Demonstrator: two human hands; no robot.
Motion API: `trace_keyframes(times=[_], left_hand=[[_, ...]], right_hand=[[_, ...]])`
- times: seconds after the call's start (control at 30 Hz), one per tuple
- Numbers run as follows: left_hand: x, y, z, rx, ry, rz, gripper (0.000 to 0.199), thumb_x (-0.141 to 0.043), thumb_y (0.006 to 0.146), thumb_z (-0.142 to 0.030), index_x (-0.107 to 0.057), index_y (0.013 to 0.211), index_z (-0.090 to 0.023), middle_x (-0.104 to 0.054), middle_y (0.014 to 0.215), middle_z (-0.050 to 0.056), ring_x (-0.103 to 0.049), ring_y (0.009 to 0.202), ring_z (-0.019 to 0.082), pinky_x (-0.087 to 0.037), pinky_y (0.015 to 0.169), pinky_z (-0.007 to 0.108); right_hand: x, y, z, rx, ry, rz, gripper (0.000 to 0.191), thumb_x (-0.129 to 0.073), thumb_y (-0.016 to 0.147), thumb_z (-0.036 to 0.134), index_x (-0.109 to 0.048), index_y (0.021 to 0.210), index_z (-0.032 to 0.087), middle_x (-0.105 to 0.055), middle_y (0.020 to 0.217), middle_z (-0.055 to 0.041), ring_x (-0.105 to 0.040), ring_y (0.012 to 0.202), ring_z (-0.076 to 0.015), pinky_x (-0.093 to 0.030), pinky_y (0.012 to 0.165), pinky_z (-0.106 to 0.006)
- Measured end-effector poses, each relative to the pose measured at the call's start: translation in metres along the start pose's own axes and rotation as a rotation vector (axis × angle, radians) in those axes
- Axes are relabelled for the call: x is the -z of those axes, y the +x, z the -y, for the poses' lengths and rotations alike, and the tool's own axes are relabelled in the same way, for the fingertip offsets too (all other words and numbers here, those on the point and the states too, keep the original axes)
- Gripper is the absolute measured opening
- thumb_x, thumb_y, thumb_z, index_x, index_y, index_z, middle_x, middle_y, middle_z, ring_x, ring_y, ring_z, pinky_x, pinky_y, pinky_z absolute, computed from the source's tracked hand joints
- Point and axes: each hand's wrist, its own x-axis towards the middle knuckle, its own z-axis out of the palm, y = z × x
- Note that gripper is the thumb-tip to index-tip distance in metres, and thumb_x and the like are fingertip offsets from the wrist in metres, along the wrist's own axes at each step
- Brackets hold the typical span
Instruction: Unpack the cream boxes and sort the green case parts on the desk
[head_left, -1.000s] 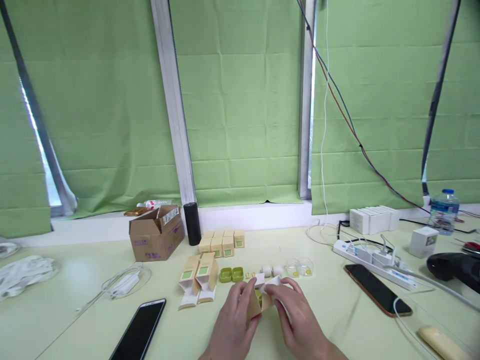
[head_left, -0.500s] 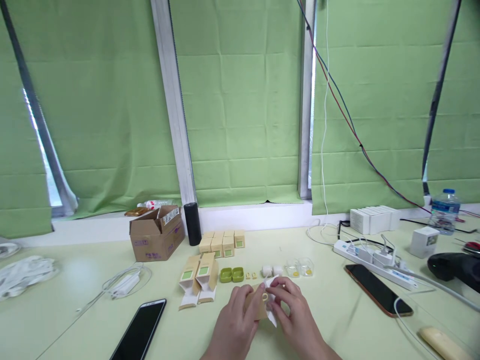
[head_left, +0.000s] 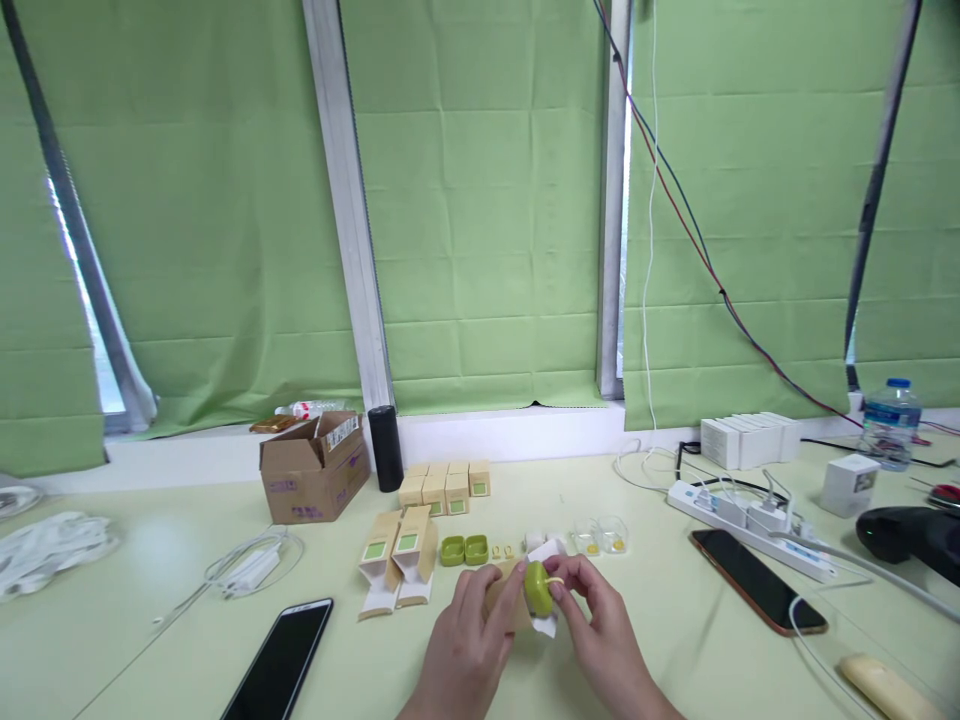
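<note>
My left hand (head_left: 466, 640) is wrapped around a small tan cardboard box (head_left: 519, 614), which lies on its side with its open end facing right. A rounded green case (head_left: 537, 588) sticks out of that end, between white flaps. My right hand (head_left: 606, 625) pinches the pale loop (head_left: 556, 580) on the case. Just beyond my hands are two open green square containers (head_left: 464, 550), a pair of small yellowish pieces (head_left: 502, 552), white rounded pieces (head_left: 534, 541) and clear plastic containers (head_left: 600, 537) with yellow bits inside.
Two opened cardboard boxes (head_left: 399, 560) lie left of my hands, several closed ones (head_left: 444, 487) behind. A phone (head_left: 279, 660) is at front left, another phone (head_left: 756, 580) at right by a power strip (head_left: 750, 528). A brown carton (head_left: 313, 470) and black cylinder (head_left: 385, 448) stand at the back.
The green case has come partly out of the cardboard box. My right hand has shifted slightly right, from the white flap to the loop. My left hand keeps its hold on the box.
</note>
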Motion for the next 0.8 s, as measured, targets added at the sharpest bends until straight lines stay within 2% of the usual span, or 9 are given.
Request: trace_keyframes(times=[0.13,0.37,0.53,0.63,0.73,0.8], left_hand=[[-0.001,-0.001,0.002,0.043,-0.043,-0.015,0.091,-0.046,0.086,0.003,-0.019,0.166,-0.034,-0.06,0.122,0.012,-0.063,0.107,0.027,-0.062,0.081,0.036],[-0.003,0.0,0.005,0.101,-0.108,-0.073,0.088,-0.046,0.087,0.003,-0.025,0.164,-0.034,-0.058,0.124,0.013,-0.063,0.112,0.028,-0.062,0.086,0.042],[-0.001,0.002,0.011,0.132,-0.151,-0.108,0.083,-0.047,0.088,0.002,-0.032,0.161,-0.034,-0.059,0.125,0.013,-0.063,0.114,0.027,-0.062,0.088,0.04],[0.001,0.002,0.012,0.129,-0.116,-0.098,0.082,-0.047,0.087,0.002,-0.034,0.16,-0.035,-0.059,0.124,0.013,-0.063,0.113,0.028,-0.062,0.087,0.042],[0.0,0.001,0.012,0.119,-0.057,-0.09,0.082,-0.047,0.087,0.002,-0.037,0.159,-0.036,-0.06,0.122,0.012,-0.063,0.111,0.028,-0.062,0.084,0.041],[0.0,0.0,0.011,0.108,-0.021,-0.085,0.082,-0.048,0.086,0.002,-0.038,0.158,-0.037,-0.06,0.121,0.012,-0.064,0.108,0.028,-0.062,0.081,0.04]], right_hand=[[0.001,0.003,-0.003,-0.086,0.133,-0.04,0.037,-0.064,0.095,0.059,-0.059,0.089,0.023,-0.075,0.099,-0.0093,-0.07,0.096,-0.027,-0.055,0.085,-0.037],[0.007,0.012,-0.004,-0.122,0.247,-0.118,0.039,-0.072,0.089,0.061,-0.059,0.085,0.024,-0.073,0.085,-0.0055,-0.068,0.084,-0.0254,-0.055,0.073,-0.034],[0.011,0.012,0.003,-0.112,0.319,-0.096,0.038,-0.075,0.087,0.059,-0.061,0.085,0.024,-0.073,0.09,-0.0062,-0.068,0.087,-0.0251,-0.056,0.077,-0.035],[0.014,0.01,0.012,-0.125,0.446,-0.011,0.036,-0.076,0.086,0.057,-0.062,0.086,0.024,-0.071,0.092,-0.0064,-0.068,0.083,-0.0244,-0.057,0.071,-0.035],[0.018,0.008,0.023,-0.246,0.623,0.172,0.036,-0.073,0.086,0.058,-0.06,0.09,0.025,-0.07,0.105,-0.0081,-0.069,0.075,-0.0247,-0.056,0.057,-0.036],[0.018,0.006,0.029,-0.321,0.647,0.266,0.035,-0.076,0.084,0.055,-0.059,0.088,0.025,-0.07,0.118,-0.0102,-0.069,0.074,-0.0237,-0.056,0.059,-0.036]])
